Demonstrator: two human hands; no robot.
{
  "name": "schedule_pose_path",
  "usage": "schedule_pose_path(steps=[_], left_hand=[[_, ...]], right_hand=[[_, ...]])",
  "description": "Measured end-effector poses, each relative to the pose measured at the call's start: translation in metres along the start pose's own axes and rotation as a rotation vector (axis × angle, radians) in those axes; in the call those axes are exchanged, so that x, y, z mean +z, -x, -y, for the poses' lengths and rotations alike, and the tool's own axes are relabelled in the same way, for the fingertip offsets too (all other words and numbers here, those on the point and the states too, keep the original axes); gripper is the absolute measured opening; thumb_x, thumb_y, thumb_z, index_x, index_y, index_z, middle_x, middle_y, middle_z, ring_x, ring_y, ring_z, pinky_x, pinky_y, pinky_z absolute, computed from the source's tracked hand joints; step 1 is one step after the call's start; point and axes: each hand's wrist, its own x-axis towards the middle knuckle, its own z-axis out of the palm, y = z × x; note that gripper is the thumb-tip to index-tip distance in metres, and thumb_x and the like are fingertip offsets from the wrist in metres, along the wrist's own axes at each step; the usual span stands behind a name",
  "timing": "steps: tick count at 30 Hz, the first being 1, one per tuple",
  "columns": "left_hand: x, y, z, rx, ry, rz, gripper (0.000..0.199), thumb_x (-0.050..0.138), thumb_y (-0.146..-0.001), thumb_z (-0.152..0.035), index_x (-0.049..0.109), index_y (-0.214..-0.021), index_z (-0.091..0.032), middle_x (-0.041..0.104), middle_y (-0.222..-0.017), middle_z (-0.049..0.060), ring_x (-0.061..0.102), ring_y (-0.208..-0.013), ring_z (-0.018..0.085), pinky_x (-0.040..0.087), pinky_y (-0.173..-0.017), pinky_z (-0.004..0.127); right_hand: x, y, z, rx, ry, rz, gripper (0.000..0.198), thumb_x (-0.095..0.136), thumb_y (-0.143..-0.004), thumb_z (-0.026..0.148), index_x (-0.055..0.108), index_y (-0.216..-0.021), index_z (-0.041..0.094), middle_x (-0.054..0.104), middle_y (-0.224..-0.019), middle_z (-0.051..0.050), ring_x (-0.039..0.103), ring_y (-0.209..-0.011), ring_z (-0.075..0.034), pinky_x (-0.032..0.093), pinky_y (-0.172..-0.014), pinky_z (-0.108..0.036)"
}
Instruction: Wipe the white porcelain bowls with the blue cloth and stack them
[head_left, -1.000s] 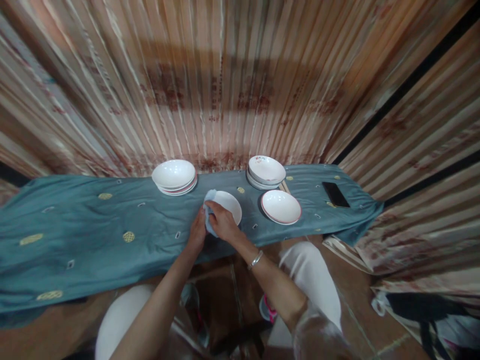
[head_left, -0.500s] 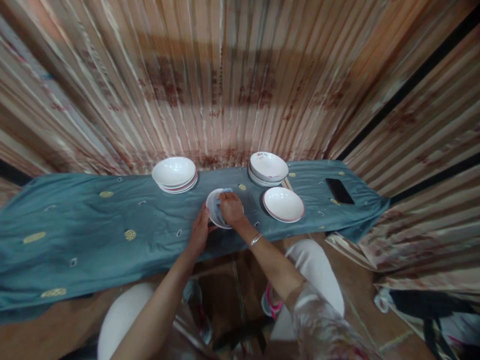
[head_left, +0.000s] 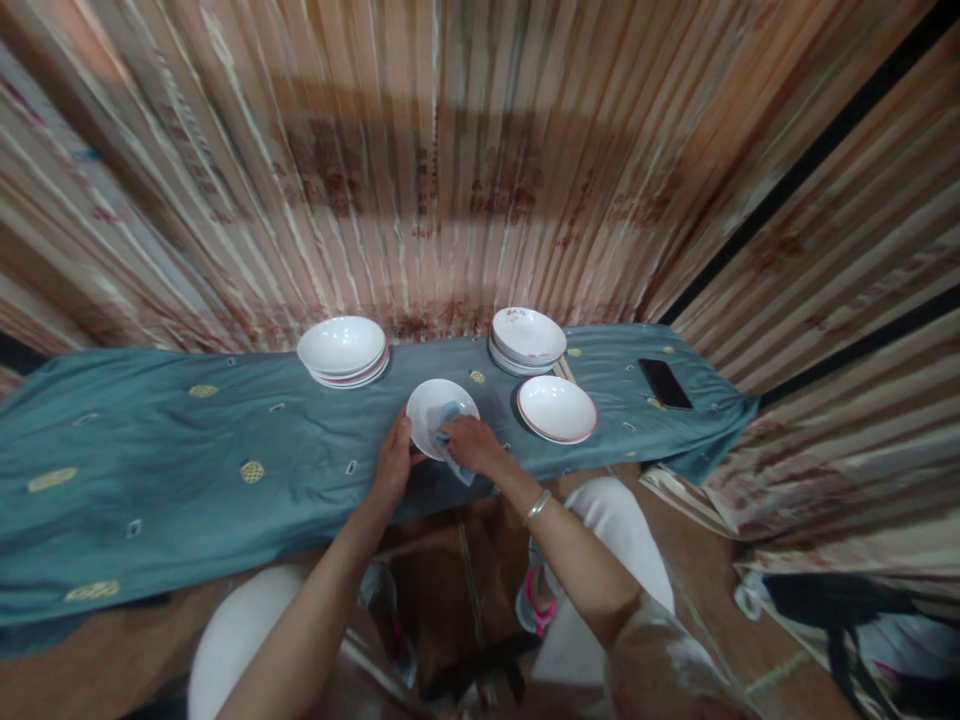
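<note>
The right hand (head_left: 471,445) has slid to the near rim of the white bowl (head_left: 425,412). Print on the pleated curtain (head_left: 465,130) is unreadably blurred; over the teal tablecloth (head_left: 187,470), the left hand (head_left: 393,462) grips the bowl, the right a blue cloth (head_left: 459,470)

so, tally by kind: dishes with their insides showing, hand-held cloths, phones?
Dishes: 4 (left stack's top dish, rear-right stack's top dish, front-right red-rimmed dish, centre bowl)
Hand-held cloth: 1
Black phone: 1
Total: 6
</note>
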Motion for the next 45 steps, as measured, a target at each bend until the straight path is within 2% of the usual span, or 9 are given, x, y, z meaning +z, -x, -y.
schedule_pose_path(steps=[7,12,16,21,28,33,40,45], left_hand=[[-0.001,-0.001,0.001,0.001,-0.029,-0.026,0.048,0.053,-0.090,-0.048,0.058,-0.131,-0.023,0.060,-0.135,0.010,0.062,-0.115,0.027,0.060,-0.076,0.033],[-0.003,-0.005,0.006,0.002,-0.024,-0.011,0.047,0.051,-0.092,-0.046,0.058,-0.132,-0.022,0.060,-0.135,0.010,0.062,-0.115,0.026,0.059,-0.076,0.032],[-0.004,-0.005,0.008,0.020,-0.055,0.007,0.047,0.048,-0.093,-0.045,0.055,-0.135,-0.024,0.058,-0.138,0.008,0.059,-0.120,0.026,0.059,-0.077,0.031],[-0.001,-0.002,0.004,0.014,-0.040,0.022,0.049,0.051,-0.092,-0.045,0.054,-0.136,-0.024,0.055,-0.141,0.008,0.058,-0.120,0.026,0.059,-0.077,0.032],[-0.001,0.000,0.003,0.014,-0.043,0.023,0.055,0.052,-0.090,-0.048,0.051,-0.138,-0.022,0.048,-0.147,0.009,0.054,-0.125,0.028,0.059,-0.080,0.036],[-0.001,-0.001,0.004,0.030,-0.053,0.022,0.056,0.051,-0.090,-0.051,0.052,-0.138,-0.022,0.052,-0.143,0.010,0.057,-0.122,0.029,0.060,-0.079,0.037],[0.000,-0.002,0.003,0.017,-0.050,-0.016,0.053,0.053,-0.089,-0.048,0.055,-0.135,-0.023,0.053,-0.142,0.009,0.058,-0.120,0.028,0.060,-0.074,0.033],[-0.002,-0.003,0.005,0.033,-0.053,-0.001,0.055,0.053,-0.088,-0.052,0.056,-0.134,-0.022,0.057,-0.139,0.010,0.060,-0.117,0.028,0.059,-0.071,0.032]], right_hand=[[0.005,0.001,0.009,-0.039,-0.287,-0.020,0.037,0.046,-0.089,0.013,0.064,-0.120,0.019,0.068,-0.122,-0.005,0.061,-0.114,-0.017,0.044,-0.097,-0.026],[0.011,-0.009,0.016,-0.060,-0.437,-0.124,0.033,0.047,-0.088,0.012,0.065,-0.114,0.020,0.070,-0.115,-0.003,0.064,-0.107,-0.016,0.045,-0.094,-0.024],[0.011,-0.020,0.022,-0.026,-0.433,-0.213,0.031,0.045,-0.088,0.012,0.062,-0.113,0.019,0.070,-0.110,-0.004,0.064,-0.100,-0.017,0.046,-0.091,-0.025],[0.008,-0.033,0.019,-0.006,-0.284,-0.256,0.030,0.043,-0.090,0.012,0.059,-0.116,0.015,0.067,-0.114,-0.008,0.060,-0.109,-0.018,0.043,-0.098,-0.027],[0.004,-0.034,0.010,0.064,-0.091,-0.185,0.031,0.038,-0.095,0.016,0.059,-0.118,0.012,0.066,-0.114,-0.013,0.059,-0.109,-0.022,0.044,-0.096,-0.029],[-0.001,-0.026,0.007,0.098,-0.025,-0.104,0.033,0.036,-0.095,0.013,0.062,-0.114,0.012,0.066,-0.114,-0.014,0.062,-0.107,-0.023,0.045,-0.093,-0.030],[-0.008,-0.007,0.003,0.046,-0.071,0.017,0.030,0.043,-0.093,0.016,0.067,-0.111,0.018,0.069,-0.112,-0.011,0.063,-0.106,-0.022,0.045,-0.088,-0.029],[-0.003,0.005,0.002,-0.017,-0.189,0.029,0.029,0.045,-0.093,0.019,0.069,-0.110,0.018,0.071,-0.112,-0.009,0.064,-0.106,-0.022,0.045,-0.088,-0.029]])
